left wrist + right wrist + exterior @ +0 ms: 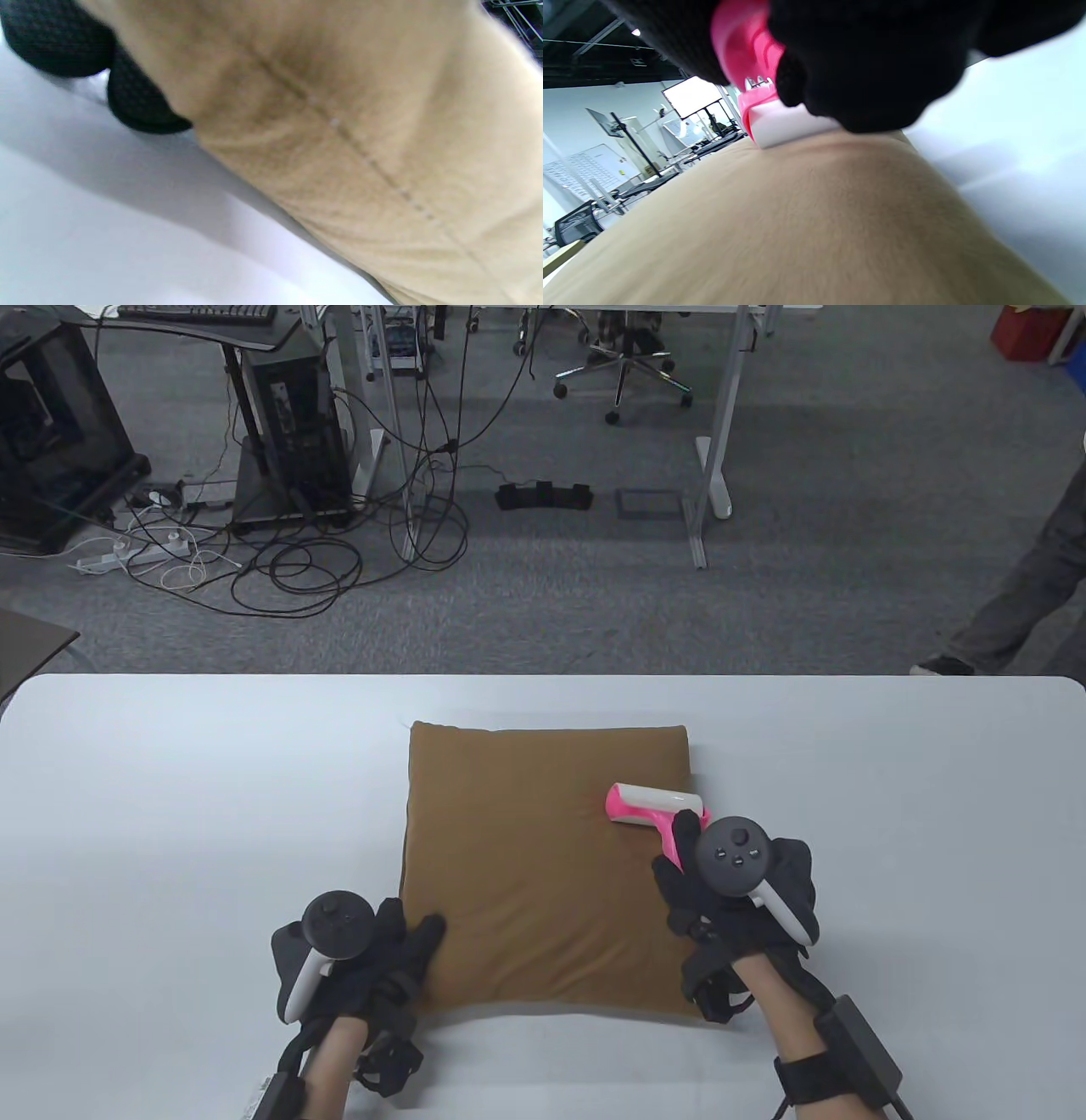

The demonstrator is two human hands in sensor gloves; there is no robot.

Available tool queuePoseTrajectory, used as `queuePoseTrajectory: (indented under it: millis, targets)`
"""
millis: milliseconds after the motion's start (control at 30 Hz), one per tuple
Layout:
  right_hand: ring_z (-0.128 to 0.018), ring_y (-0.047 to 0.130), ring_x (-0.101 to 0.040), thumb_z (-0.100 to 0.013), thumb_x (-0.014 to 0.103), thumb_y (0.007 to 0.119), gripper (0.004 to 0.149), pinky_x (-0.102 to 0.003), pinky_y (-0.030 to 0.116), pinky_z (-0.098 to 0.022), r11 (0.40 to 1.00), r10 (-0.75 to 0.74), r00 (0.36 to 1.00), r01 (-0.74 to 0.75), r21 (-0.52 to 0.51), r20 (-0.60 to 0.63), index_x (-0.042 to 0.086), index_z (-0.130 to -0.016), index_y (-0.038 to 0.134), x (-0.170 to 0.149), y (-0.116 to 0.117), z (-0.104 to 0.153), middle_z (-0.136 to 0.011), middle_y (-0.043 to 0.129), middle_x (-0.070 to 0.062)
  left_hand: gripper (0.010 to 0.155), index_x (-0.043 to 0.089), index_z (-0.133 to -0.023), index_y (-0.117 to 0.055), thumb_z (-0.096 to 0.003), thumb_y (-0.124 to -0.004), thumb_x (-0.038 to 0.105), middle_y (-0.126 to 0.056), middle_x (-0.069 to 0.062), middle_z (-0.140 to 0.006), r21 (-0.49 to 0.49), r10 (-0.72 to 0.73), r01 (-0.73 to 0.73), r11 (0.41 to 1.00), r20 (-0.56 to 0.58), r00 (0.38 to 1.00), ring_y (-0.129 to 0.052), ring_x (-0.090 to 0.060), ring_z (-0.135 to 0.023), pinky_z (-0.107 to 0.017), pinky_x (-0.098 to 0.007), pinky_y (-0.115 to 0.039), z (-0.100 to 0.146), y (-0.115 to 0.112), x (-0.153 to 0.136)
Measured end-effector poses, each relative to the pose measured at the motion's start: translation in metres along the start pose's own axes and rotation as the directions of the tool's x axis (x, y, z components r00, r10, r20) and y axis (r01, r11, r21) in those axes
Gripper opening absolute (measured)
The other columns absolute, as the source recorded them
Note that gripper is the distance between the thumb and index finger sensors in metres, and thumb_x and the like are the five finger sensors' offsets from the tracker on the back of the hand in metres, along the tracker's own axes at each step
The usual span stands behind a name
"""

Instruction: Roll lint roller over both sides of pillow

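A brown square pillow (pixel 543 865) lies flat in the middle of the white table (pixel 170 814). My right hand (pixel 721 891) grips the pink handle of a lint roller (pixel 653 806), whose white roll rests on the pillow's right part near the far edge. In the right wrist view the roller (pixel 772 118) presses on the pillow (pixel 797 228) below my fingers (pixel 865 63). My left hand (pixel 382 950) rests on the pillow's near left corner, thumb on top. The left wrist view shows the pillow's seam (pixel 360 156) and my fingertips (pixel 140 106) by the table.
The table's far edge (pixel 543 676) runs behind the pillow. Beyond it are grey carpet, cables, desk legs, a computer tower (pixel 293 432) and an office chair (pixel 624 364). A person's leg (pixel 1018 585) stands at the far right.
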State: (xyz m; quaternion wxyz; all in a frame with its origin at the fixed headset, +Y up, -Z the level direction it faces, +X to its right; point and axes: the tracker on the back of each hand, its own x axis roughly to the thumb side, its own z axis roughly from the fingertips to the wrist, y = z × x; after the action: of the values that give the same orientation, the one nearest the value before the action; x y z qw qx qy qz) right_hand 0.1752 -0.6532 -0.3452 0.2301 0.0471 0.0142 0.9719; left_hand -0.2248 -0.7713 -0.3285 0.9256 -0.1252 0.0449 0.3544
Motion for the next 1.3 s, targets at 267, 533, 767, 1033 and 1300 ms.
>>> queuePoseTrajectory:
  millis: [267, 533, 767, 1033, 1300]
  targets:
    - [-0.006, 0.099, -0.016, -0.06, 0.043, 0.074, 0.064, -0.041, 0.086, -0.008, 0.996, -0.026, 0.999, 0.021, 0.088, 0.047, 0.0, -0.105, 0.058, -0.008, -0.012, 0.062, -0.035, 0.1, -0.016, 0.09, 0.0, -0.107, -0.043, -0.0479, -0.06, 0.065, -0.085, -0.019, -0.083, -0.003, -0.003, 0.003, 1.0, -0.003, 1.0, -0.101, -0.029, -0.042, -0.039, -0.054, -0.081, 0.002, -0.001, -0.001]
    - [-0.006, 0.1, -0.016, -0.06, 0.041, 0.072, 0.061, -0.041, 0.086, -0.008, 0.994, -0.024, 0.997, 0.016, 0.109, 0.075, -0.002, -0.103, 0.063, -0.012, -0.012, 0.092, -0.033, 0.102, -0.015, 0.09, 0.0, -0.107, -0.042, -0.0477, -0.06, 0.065, -0.084, -0.019, -0.084, -0.006, -0.004, 0.004, 1.0, -0.006, 1.0, -0.101, -0.029, -0.043, -0.039, -0.054, -0.081, 0.004, -0.002, -0.002]
    - [-0.007, 0.1, -0.017, -0.061, 0.037, 0.07, 0.05, -0.041, 0.086, -0.008, 0.997, -0.066, 0.979, 0.073, -0.027, 0.191, 0.011, -0.104, 0.069, 0.003, -0.029, 0.107, -0.034, 0.103, -0.017, 0.089, 0.0, -0.107, -0.043, -0.0481, -0.059, 0.065, -0.084, -0.019, -0.084, -0.007, 0.005, -0.005, 1.0, -0.016, 1.0, -0.101, -0.029, -0.043, -0.039, -0.054, -0.081, 0.005, -0.002, -0.003]
    - [-0.008, 0.1, -0.016, -0.061, 0.038, 0.07, 0.048, -0.04, 0.086, -0.009, 0.998, 0.057, 0.973, -0.049, -0.04, 0.226, 0.014, -0.102, 0.072, 0.031, -0.003, 0.106, -0.034, 0.103, -0.015, 0.089, 0.0, -0.107, -0.043, -0.0481, -0.059, 0.065, -0.084, -0.02, -0.084, -0.009, 0.0, -0.001, 1.0, -0.012, 1.0, -0.101, -0.029, -0.043, -0.039, -0.054, -0.081, 0.005, -0.002, -0.003]
    - [-0.013, 0.1, -0.015, -0.062, 0.041, 0.064, 0.05, -0.039, 0.086, -0.012, 0.982, 0.151, 0.978, -0.131, -0.137, 0.146, 0.017, -0.106, 0.066, 0.059, 0.015, 0.074, -0.041, 0.102, -0.013, 0.089, 0.0, -0.107, -0.043, -0.0482, -0.059, 0.065, -0.084, -0.02, -0.084, -0.015, -0.001, 0.0, 1.0, -0.013, 1.0, -0.101, -0.029, -0.043, -0.039, -0.054, -0.081, 0.005, -0.001, -0.003]
